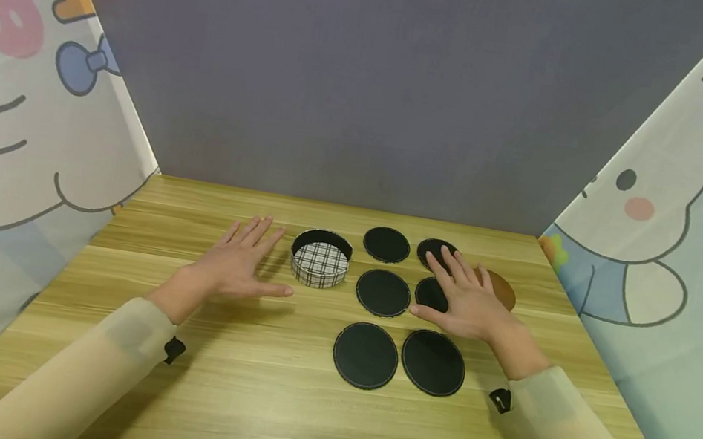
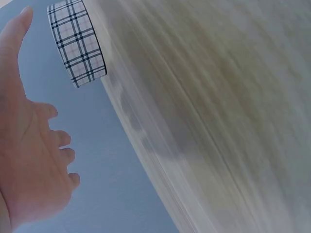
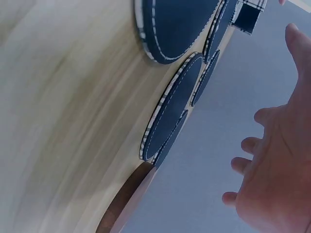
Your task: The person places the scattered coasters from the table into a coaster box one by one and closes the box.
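Fingers spread, my left hand hovers left of a round plaid holder with a black inner wall. The left wrist view shows the holder's checked side beyond the thumb, and the hand grips nothing. My right hand, also spread and holding nothing, is above the right part of a group of round black coasters with stitched edges. It partly covers the back right coaster and the middle right coaster. A brown round disc shows behind this hand, partly hidden.
More coasters lie flat in two columns: back left, middle left, front left and front right. All rest on a wood-grain table. A grey panel stands behind, with cartoon-print cloths at both sides.
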`<state>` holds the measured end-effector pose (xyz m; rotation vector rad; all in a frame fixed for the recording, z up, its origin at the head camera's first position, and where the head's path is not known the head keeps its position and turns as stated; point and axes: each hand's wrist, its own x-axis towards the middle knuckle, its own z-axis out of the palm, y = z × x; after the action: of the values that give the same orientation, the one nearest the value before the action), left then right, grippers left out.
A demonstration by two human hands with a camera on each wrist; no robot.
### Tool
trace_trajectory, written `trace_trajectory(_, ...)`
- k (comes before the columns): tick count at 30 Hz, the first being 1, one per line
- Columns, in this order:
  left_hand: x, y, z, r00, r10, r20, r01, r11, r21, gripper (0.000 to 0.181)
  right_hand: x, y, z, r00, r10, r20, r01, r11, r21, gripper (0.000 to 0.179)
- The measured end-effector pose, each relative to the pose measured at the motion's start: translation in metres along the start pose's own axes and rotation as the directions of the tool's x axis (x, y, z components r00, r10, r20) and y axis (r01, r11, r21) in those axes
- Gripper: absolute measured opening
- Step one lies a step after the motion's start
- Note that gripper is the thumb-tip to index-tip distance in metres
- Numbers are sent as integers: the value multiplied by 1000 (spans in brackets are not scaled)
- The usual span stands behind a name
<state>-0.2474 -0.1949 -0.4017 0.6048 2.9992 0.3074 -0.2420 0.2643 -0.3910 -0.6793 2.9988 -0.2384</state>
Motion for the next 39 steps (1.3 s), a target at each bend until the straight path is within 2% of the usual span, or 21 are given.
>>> trace_trajectory(2,0,-1,0,1000,-5,-2,5,1000,-22,129,-2,0,0,1000,-2,-3,2,1000,15,105)
trace_trajectory(5,2,-3,0,1000,11,-9,-12,995,-103,128,-8,1,-2,1000,-13,-28,14,999,40,99)
trace_trajectory(8,9,-4,0,999,44,-7,-45,974,-223,124,-17,3,-5,998,-37,-53,44,991,129,78)
trace_trajectory(11,20,-6,0,997,77,7,-70,940,-334,121,-28,7,-8,995,-91,-29,95,963,253,49)
trace_trajectory(14,32,-8,1,995,88,36,-65,905,-419,123,-38,11,-6,986,-163,42,138,926,351,35)
trace_trajectory(18,49,-10,5,991,119,66,-66,845,-531,128,-50,15,2,966,-223,129,155,903,401,37)
trace_trajectory(20,57,-10,8,987,142,74,-74,814,-576,130,-53,15,5,961,-229,155,149,900,410,41)
trace_trajectory(22,63,-10,11,985,149,86,-67,794,-604,131,-54,15,8,958,-238,159,153,896,417,43)
trace_trajectory(24,68,-10,13,983,152,98,-60,788,-613,131,-55,14,11,958,-239,161,153,895,418,45)
trace_trajectory(26,72,-11,16,983,148,111,-50,791,-610,130,-55,14,12,958,-241,158,157,896,416,46)
trace_trajectory(30,77,-11,17,982,147,121,-50,814,-579,126,-54,14,15,958,-248,144,172,900,401,47)
trace_trajectory(34,80,-13,18,983,118,138,-25,841,-540,124,-54,15,16,959,-256,125,186,896,404,47)
trace_trajectory(39,80,-11,18,984,89,152,4,853,-521,122,-55,16,17,961,-247,126,177,896,407,47)
